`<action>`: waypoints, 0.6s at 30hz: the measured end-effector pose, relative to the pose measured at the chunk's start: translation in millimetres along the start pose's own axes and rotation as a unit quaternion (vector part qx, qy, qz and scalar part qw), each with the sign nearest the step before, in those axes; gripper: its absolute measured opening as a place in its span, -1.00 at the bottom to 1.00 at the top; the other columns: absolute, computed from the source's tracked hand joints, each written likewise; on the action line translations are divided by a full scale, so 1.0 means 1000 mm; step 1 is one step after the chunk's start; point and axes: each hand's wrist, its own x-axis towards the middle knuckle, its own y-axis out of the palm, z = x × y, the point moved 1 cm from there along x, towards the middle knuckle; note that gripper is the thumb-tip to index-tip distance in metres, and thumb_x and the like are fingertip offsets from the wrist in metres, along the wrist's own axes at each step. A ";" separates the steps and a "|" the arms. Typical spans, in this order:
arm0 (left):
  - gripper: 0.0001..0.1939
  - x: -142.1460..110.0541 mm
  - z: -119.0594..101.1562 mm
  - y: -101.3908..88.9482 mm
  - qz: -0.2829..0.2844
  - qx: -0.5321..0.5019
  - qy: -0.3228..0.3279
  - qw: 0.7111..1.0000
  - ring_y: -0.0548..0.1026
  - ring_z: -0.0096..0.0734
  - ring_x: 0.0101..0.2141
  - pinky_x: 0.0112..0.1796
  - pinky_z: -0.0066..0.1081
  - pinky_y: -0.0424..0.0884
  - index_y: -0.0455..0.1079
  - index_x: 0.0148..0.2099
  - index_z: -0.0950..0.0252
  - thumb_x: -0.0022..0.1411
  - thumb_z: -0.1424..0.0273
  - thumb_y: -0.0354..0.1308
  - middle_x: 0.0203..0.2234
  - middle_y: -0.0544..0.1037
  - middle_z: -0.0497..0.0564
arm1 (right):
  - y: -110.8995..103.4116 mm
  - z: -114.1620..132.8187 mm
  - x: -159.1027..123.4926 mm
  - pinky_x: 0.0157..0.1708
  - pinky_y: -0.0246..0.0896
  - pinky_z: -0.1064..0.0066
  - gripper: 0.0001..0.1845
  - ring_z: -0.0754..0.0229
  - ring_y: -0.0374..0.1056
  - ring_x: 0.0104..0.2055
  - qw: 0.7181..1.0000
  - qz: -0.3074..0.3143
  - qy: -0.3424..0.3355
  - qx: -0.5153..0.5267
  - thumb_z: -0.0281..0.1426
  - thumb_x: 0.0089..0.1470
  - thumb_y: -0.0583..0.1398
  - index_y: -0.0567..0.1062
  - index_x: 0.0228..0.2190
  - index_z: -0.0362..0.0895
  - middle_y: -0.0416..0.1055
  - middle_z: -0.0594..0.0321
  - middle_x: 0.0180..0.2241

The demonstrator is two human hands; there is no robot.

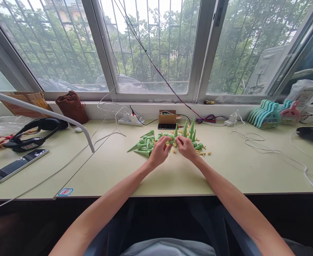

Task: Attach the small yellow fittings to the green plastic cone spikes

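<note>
My left hand [159, 151] is closed around a green plastic spike [170, 142], most of it covered by the fingers. Pinched together right beside it are the fingertips of my right hand [186, 147]; whatever they hold is too small and hidden to name. To the left lies a heap of green cone-shaped spikes [144, 153], pointing various ways. Behind my right hand several green spikes [192, 126] stand upright with their points up. Small yellow plastic pieces [201, 154] are scattered to the right of the hands.
Behind the heap are a small cardboard box [167, 116] and a dark phone-like slab [167, 126]. A power strip [131, 121] and cables lie along the window. Headphones [25, 144] and a phone [16, 165] rest at left, teal hangers [264, 113] at right. A white curved arm [52, 110] crosses the left.
</note>
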 end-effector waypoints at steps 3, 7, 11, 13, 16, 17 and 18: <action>-0.88 0.000 0.000 0.000 -0.002 0.002 0.004 1.000 0.29 -0.62 -0.57 -0.49 -0.51 0.35 0.33 -0.11 0.21 0.29 0.44 0.10 -0.24 0.43 0.00 | 0.000 -0.001 0.000 -0.55 -0.02 0.43 -0.66 0.29 0.05 -0.62 1.000 0.001 0.000 0.003 -0.19 0.22 0.02 0.24 -0.53 -0.08 0.14 0.37 -0.68; -0.88 0.000 -0.001 0.001 0.001 -0.009 -0.012 1.000 0.31 -0.64 -0.55 -0.51 -0.54 0.35 0.32 -0.13 0.22 0.27 0.45 0.09 -0.23 0.41 0.00 | 0.001 -0.002 0.000 -0.55 -0.02 0.44 -0.65 0.29 0.06 -0.62 1.000 0.002 0.001 0.004 -0.16 0.23 0.02 0.26 -0.51 -0.09 0.16 0.37 -0.67; -0.76 0.001 -0.009 0.000 -0.003 -0.047 -0.045 0.998 0.36 -0.67 -0.55 -0.56 -0.58 0.34 0.25 -0.02 0.21 0.24 0.45 0.09 -0.13 0.40 0.05 | 0.001 -0.003 0.000 -0.55 -0.01 0.44 -0.65 0.29 0.07 -0.61 1.000 -0.004 0.003 0.008 -0.15 0.24 0.02 0.28 -0.49 -0.09 0.19 0.36 -0.65; -0.71 0.002 -0.012 0.000 -0.008 -0.079 -0.084 0.993 0.36 -0.69 -0.57 -0.59 -0.59 0.32 0.20 0.01 0.20 0.24 0.43 0.08 -0.14 0.39 0.04 | 0.001 -0.004 0.000 -0.56 0.00 0.44 -0.65 0.29 0.08 -0.61 1.000 -0.012 0.004 0.011 -0.14 0.24 0.02 0.28 -0.48 -0.09 0.20 0.35 -0.64; -0.74 0.004 -0.014 -0.002 -0.024 -0.119 -0.146 0.982 0.38 -0.69 -0.60 -0.61 -0.59 0.32 0.19 -0.01 0.21 0.26 0.35 0.08 -0.19 0.41 0.01 | 0.001 -0.005 0.000 -0.56 0.00 0.44 -0.64 0.29 0.08 -0.61 1.000 -0.021 0.008 0.012 -0.11 0.24 0.03 0.28 -0.47 -0.09 0.19 0.35 -0.64; -0.76 0.005 -0.014 -0.002 -0.031 -0.136 -0.167 0.976 0.37 -0.68 -0.61 -0.63 -0.59 0.31 0.20 -0.05 0.22 0.27 0.30 0.07 -0.25 0.42 -0.02 | 0.001 -0.005 0.000 -0.56 0.00 0.44 -0.64 0.29 0.08 -0.61 1.000 -0.022 0.008 0.013 -0.11 0.24 0.03 0.28 -0.47 -0.09 0.19 0.35 -0.63; -0.78 0.006 -0.013 -0.003 -0.037 -0.156 -0.189 0.969 0.36 -0.66 -0.64 -0.65 -0.59 0.29 0.21 -0.09 0.23 0.28 0.25 0.06 -0.33 0.43 -0.05 | 0.001 -0.005 0.000 -0.56 0.01 0.44 -0.63 0.29 0.09 -0.61 1.000 -0.023 0.007 0.014 -0.10 0.24 0.03 0.28 -0.47 -0.09 0.19 0.35 -0.63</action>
